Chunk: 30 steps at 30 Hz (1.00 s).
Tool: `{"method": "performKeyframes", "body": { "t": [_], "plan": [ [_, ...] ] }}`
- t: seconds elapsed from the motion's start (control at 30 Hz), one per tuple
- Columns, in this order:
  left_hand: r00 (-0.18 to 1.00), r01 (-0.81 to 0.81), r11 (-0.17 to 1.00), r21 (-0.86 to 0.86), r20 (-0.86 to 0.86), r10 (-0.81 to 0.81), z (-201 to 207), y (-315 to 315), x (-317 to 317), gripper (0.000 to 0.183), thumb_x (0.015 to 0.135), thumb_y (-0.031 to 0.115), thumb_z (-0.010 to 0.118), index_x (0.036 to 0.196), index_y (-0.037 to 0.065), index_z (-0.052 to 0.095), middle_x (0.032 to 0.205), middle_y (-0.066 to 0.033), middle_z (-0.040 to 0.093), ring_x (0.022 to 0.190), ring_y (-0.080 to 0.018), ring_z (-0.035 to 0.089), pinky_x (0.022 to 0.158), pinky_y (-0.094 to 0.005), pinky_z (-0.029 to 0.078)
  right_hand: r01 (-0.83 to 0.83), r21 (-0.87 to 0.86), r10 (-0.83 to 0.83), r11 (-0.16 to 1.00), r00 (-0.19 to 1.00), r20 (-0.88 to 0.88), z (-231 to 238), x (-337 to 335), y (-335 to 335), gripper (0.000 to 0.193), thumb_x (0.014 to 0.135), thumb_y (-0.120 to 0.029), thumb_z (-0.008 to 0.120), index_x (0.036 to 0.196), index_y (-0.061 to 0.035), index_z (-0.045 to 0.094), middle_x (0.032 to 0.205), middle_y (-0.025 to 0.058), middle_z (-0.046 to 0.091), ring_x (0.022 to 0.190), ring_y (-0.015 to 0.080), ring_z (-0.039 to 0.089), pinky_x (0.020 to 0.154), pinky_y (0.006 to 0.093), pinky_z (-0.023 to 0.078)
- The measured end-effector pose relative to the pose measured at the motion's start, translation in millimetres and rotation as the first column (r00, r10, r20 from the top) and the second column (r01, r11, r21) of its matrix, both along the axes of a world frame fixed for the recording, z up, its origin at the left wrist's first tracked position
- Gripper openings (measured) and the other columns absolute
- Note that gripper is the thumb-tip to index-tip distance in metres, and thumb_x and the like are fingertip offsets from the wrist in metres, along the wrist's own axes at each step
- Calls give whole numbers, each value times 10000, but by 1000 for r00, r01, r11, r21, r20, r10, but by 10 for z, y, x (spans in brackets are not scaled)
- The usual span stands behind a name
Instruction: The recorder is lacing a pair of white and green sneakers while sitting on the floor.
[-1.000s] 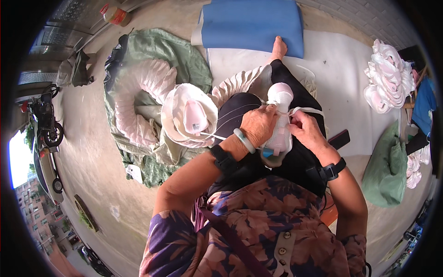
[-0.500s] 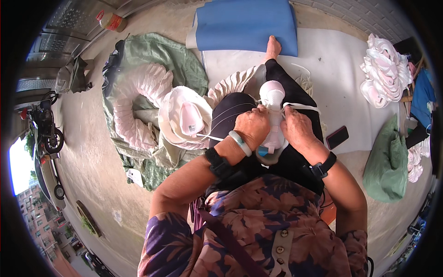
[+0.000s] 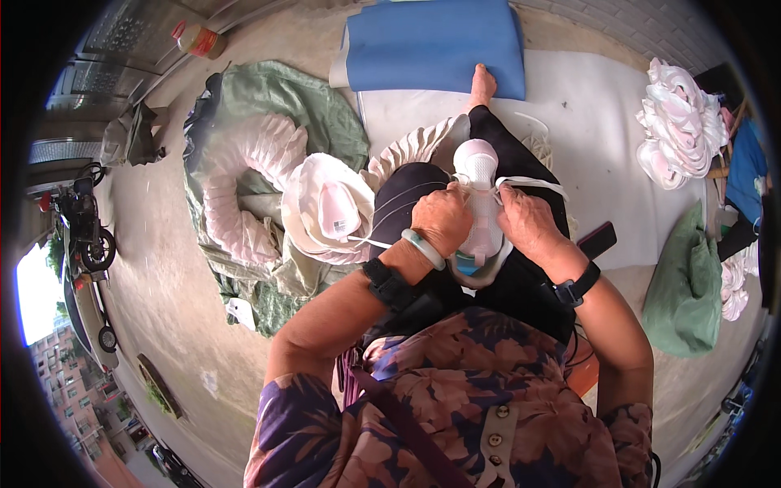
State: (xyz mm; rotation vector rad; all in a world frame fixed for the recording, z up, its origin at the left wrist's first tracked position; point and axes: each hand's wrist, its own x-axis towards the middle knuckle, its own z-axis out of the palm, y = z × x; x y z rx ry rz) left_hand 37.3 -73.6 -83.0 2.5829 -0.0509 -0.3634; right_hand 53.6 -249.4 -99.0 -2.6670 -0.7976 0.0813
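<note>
A pink and white shoe upper (image 3: 475,161) lies lengthwise on my lap, its rounded toe pointing away from me. At its left side my left hand (image 3: 443,218) is closed, thumb and forefinger pinching the white shoelace by the lacing holes. Opposite, my right hand (image 3: 530,220) pinches the same shoelace (image 3: 533,182), which loops out to the right over my thigh. The fingertips hide part of the lacing. A blue patch shows inside the heel end. Left of my knee sits another pale pink shoe upper (image 3: 335,210), next to a curved row of stacked uppers (image 3: 236,187).
Green sacking (image 3: 325,106) lies under the stacked uppers. A folded blue sheet (image 3: 431,49) is beyond my bare foot. On the right are a dark phone (image 3: 596,241), a heap of white-pink uppers (image 3: 675,130) and a green sack (image 3: 683,285). A jar (image 3: 199,41) stands far left.
Both hands stay at the shoe upper, the right one shifting very slightly. The loop of lace beside the right hand has changed shape a little. The view has moved slightly.
</note>
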Motion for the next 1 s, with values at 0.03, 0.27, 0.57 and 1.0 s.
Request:
{"method": "performKeyframes", "body": {
  "t": [0.03, 0.27, 0.57, 1.0],
  "plan": [
    [999, -2, 1000, -23, 48, 3, -16, 7, -12, 258, 723, 128, 504, 937, -16, 506, 712, -230, 602, 707, -401, 595, 657, -482, 484, 0, 1, 0, 1000, 1000, 2, -8, -11, 13, 256, 747, -77, 512, 976, 37, 503, 789, 174, 618, 636, 295, 622, 594, 363, 513],
    [991, 31, 1000, -3, 133, -30, -56, -16, -105, 274, 715, 106, 506, 956, -25, 504, 756, -230, 608, 690, -388, 595, 656, -475, 481, 33, -131, -35, 991, 999, -15, 83, -47, 83, 222, 786, -122, 482, 950, 23, 521, 759, 157, 620, 659, 291, 630, 606, 358, 513],
    [993, 26, 994, -108, 114, -14, 37, 19, -68, 362, 693, 125, 552, 1026, -13, 515, 799, -216, 619, 750, -380, 601, 678, -457, 482, 216, -60, -221, 975, 885, -409, 328, 45, 198, 503, 739, -475, 605, 909, -10, 517, 895, 170, 623, 885, 333, 598, 759, 419, 460],
    [989, 27, 999, -37, 149, -22, -17, -35, -99, 355, 718, 137, 519, 1039, -15, 522, 784, -197, 617, 714, -368, 601, 639, -457, 480, 241, 27, -216, 970, 909, -357, 123, 11, 162, 348, 741, -296, 611, 926, -22, 504, 827, 162, 630, 821, 329, 611, 729, 421, 466]
  ]
}}
